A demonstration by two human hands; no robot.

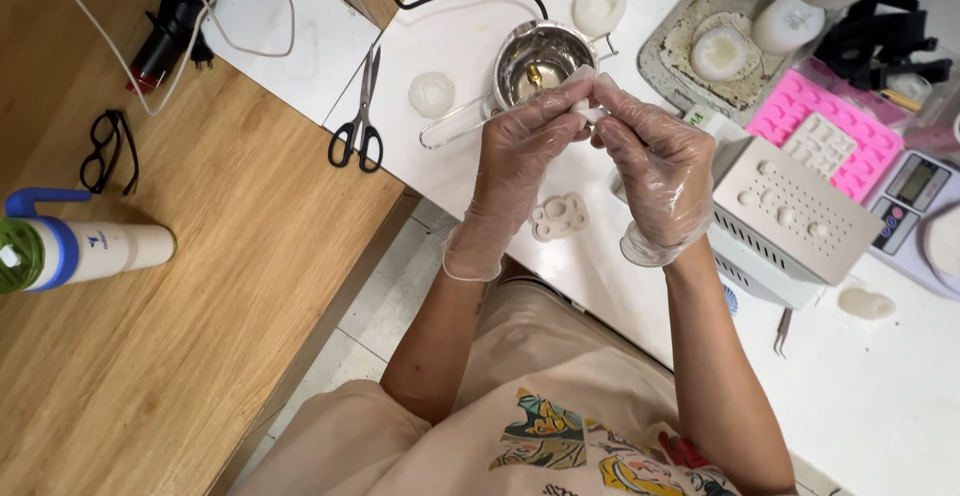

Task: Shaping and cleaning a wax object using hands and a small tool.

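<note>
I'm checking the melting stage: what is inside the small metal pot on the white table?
The metal pot holds a shallow pale pool with a small golden bit. The gloved left hand and right hand cover its near rim.

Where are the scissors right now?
In the head view, the scissors lie on the white table's left edge, left of the metal pot and beside the wooden table.
</note>
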